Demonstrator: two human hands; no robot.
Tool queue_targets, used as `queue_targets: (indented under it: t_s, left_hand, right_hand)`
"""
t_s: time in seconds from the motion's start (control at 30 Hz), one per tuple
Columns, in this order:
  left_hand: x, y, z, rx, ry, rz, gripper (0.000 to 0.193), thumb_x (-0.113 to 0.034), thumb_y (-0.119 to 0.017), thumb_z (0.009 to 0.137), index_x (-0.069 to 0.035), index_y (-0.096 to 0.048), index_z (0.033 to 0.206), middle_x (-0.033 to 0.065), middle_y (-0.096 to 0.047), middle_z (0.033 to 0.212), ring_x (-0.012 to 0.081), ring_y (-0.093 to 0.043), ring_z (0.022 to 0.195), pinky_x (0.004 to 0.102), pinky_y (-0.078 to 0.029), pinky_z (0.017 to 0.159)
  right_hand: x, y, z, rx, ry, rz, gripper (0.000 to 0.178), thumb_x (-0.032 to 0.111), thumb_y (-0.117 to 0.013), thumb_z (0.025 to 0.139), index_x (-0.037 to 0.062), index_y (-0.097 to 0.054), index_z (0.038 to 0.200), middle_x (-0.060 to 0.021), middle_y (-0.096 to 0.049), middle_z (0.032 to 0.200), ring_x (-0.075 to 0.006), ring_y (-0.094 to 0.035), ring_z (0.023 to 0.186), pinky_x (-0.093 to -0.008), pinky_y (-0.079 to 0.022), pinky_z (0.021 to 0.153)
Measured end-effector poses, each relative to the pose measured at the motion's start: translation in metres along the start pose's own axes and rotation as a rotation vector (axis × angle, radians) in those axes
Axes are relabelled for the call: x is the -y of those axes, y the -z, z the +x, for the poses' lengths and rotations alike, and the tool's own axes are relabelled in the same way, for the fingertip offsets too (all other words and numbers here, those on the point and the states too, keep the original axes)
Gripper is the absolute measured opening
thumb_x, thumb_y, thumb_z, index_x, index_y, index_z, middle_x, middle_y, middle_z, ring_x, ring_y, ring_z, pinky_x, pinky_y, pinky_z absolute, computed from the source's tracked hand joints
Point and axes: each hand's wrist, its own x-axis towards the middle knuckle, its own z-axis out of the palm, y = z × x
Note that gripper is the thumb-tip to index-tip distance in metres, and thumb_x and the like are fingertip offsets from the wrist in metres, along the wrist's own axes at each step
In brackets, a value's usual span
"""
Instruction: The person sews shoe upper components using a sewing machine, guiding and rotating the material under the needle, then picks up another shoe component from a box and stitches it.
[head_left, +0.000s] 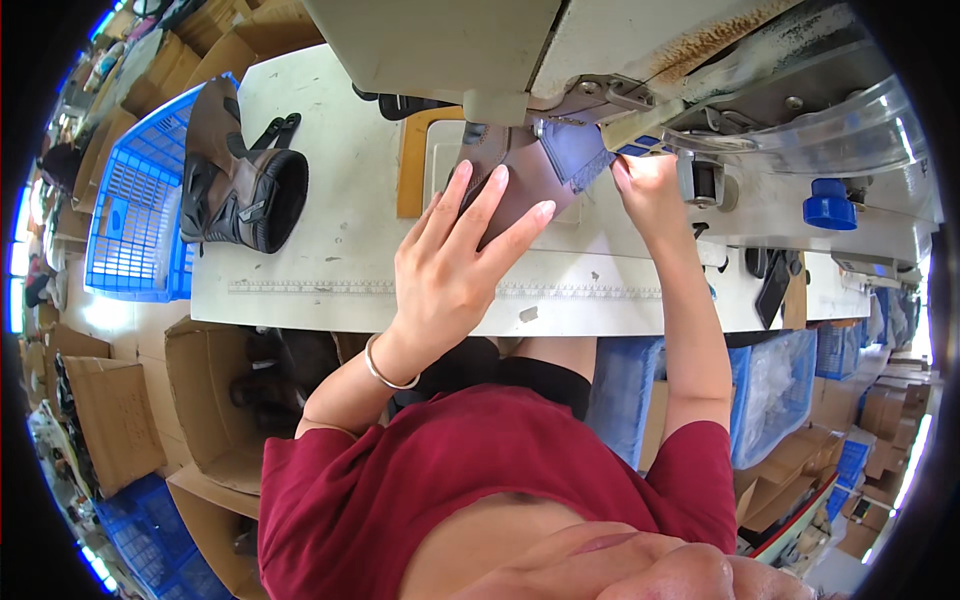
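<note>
A brown leather shoe upper lies on the white table under the sewing machine head. A bluish, lit patch shows on it beside the needle area. My left hand rests flat on the upper, fingers spread, with a bangle at the wrist. At the upper's right edge, my right hand is closed, thumb and fingers pinching the corner by the machine. Its fingertips are partly hidden. Farther left on the table stands a brown and black upper, shaped like a boot.
A blue plastic basket adjoins the table's left end. A ruler strip runs along the front edge. To the right are a blue cap, a clear curved guard and a dark phone-like object. Cardboard boxes stand below.
</note>
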Motion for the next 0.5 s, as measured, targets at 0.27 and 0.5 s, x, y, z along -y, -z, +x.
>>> queue_targets:
  t_s: [0.27,0.5]
  left_hand:
    - [0.014,0.007,0.006,0.067,-0.015,-0.017,0.052,0.009,-0.054,0.068,-0.023,-0.072,0.106,0.0104,-0.065,0.113,0.0329,-0.061,0.107,0.0363,-0.054,0.078]
    - [0.021,0.010,0.010,0.084,-0.009,-0.053,0.049,0.007,-0.055,0.070,-0.023,-0.072,0.104,0.0102,-0.064,0.115,0.0333,-0.059,0.110,0.0363,-0.053,0.081]
  right_hand:
    - [0.025,0.014,0.004,0.007,-0.058,-0.012,0.020,0.004,-0.065,0.063,0.0040,-0.063,0.083,-0.0110,-0.060,0.075,-0.0310,-0.059,0.069,-0.0380,-0.046,0.060]
    - [0.035,0.019,0.004,-0.018,-0.039,-0.086,0.030,0.001,-0.070,0.057,0.0032,-0.063,0.086,-0.0101,-0.061,0.081,-0.0300,-0.060,0.071,-0.0372,-0.049,0.062]
